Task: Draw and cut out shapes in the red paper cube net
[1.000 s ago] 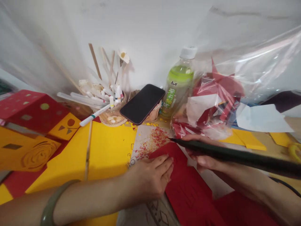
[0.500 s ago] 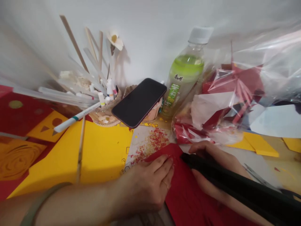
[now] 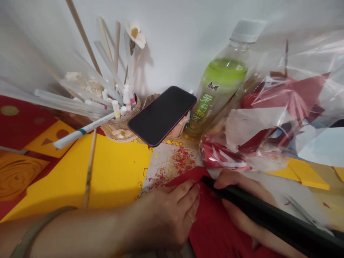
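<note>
My left hand (image 3: pixel 169 209) lies flat on a sheet of red paper (image 3: pixel 212 225), fingers together and pressing it down. My right hand (image 3: pixel 244 197) is closed round a long black pen-like tool (image 3: pixel 258 208). Its tip touches or hovers just over the red paper, close beside my left fingertips; contact is hard to make out. Behind the paper's far edge lies a white sheet (image 3: pixel 162 157) strewn with red and tan crumbs.
A black phone (image 3: pixel 162 114) rests on a small basket (image 3: pixel 120 134) of markers and sticks. Behind stand a green drink bottle (image 3: pixel 220 79) and a clear plastic bag (image 3: pixel 258 132) of red scraps. Yellow paper (image 3: pixel 115 168) lies left, scissors (image 3: pixel 303 211) right.
The black tool's tip has shifted slightly left, closer to my left fingers. My left hand stays pressed on the red paper. The view has moved a little.
</note>
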A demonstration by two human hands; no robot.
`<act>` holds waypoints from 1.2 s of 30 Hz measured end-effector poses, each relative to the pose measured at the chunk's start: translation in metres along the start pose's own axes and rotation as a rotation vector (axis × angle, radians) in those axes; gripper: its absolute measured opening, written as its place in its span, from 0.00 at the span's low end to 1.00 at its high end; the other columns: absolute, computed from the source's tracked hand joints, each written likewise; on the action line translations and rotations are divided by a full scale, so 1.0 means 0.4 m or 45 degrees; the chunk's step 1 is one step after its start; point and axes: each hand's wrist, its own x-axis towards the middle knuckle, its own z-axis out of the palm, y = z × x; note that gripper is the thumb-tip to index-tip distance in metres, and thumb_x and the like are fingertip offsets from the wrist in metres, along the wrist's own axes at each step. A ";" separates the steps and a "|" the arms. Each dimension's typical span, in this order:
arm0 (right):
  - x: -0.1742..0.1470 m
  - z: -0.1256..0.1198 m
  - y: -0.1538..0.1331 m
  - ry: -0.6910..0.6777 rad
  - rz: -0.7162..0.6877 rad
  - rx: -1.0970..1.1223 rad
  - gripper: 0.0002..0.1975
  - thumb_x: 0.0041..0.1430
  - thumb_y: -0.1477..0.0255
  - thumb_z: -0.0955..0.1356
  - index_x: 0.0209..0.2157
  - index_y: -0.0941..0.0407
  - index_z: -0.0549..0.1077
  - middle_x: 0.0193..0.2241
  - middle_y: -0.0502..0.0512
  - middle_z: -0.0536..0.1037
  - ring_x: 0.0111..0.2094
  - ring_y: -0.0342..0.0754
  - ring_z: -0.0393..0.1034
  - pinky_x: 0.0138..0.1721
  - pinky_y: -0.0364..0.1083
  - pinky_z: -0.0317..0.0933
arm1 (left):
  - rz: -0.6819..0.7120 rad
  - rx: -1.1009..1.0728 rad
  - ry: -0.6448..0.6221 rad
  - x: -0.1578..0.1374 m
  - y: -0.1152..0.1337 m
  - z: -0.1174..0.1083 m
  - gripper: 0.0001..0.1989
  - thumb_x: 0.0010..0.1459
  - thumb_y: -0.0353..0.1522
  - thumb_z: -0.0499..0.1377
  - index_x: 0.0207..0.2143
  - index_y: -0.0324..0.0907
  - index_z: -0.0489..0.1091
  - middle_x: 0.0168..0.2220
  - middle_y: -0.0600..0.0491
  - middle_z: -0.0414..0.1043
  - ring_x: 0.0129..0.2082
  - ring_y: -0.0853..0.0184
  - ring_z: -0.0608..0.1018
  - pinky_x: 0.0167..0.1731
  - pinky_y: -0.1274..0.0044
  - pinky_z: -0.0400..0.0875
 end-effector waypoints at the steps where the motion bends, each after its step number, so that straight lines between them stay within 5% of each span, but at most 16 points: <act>1: -0.002 0.000 0.000 -0.002 -0.016 0.008 0.14 0.49 0.82 0.62 0.34 0.50 0.65 0.23 0.43 0.73 0.21 0.39 0.70 0.23 0.36 0.65 | 0.006 0.002 -0.003 0.000 0.000 -0.001 0.13 0.61 0.30 0.56 0.44 0.31 0.74 0.46 0.43 0.76 0.46 0.57 0.78 0.40 0.73 0.74; 9: -0.016 0.009 0.015 -0.002 0.084 -0.056 0.15 0.54 0.79 0.64 0.42 0.48 0.68 0.31 0.46 0.80 0.28 0.41 0.77 0.31 0.37 0.71 | -0.004 0.015 0.012 0.002 -0.004 -0.007 0.13 0.62 0.29 0.54 0.43 0.33 0.75 0.45 0.45 0.77 0.45 0.59 0.78 0.42 0.74 0.72; 20: -0.025 0.006 0.021 -0.088 0.097 -0.101 0.12 0.56 0.78 0.64 0.40 0.48 0.67 0.28 0.44 0.80 0.26 0.41 0.77 0.26 0.36 0.70 | -0.024 -0.003 0.017 0.000 -0.002 -0.002 0.13 0.61 0.30 0.55 0.43 0.33 0.75 0.45 0.45 0.77 0.45 0.59 0.78 0.40 0.74 0.74; 28: -0.007 -0.019 0.022 -0.226 -0.102 -0.064 0.16 0.54 0.81 0.65 0.43 0.49 0.66 0.28 0.47 0.78 0.24 0.41 0.75 0.27 0.38 0.70 | -0.019 -0.021 0.016 0.000 -0.003 -0.001 0.14 0.64 0.30 0.51 0.43 0.32 0.74 0.45 0.44 0.77 0.46 0.59 0.78 0.39 0.73 0.75; 36: -0.015 -0.019 0.026 -0.210 -0.071 -0.005 0.19 0.52 0.82 0.65 0.43 0.46 0.66 0.27 0.47 0.77 0.23 0.44 0.74 0.25 0.41 0.69 | -0.051 -0.046 -0.002 -0.001 -0.004 -0.002 0.16 0.66 0.29 0.49 0.45 0.32 0.74 0.46 0.45 0.76 0.46 0.59 0.78 0.38 0.75 0.76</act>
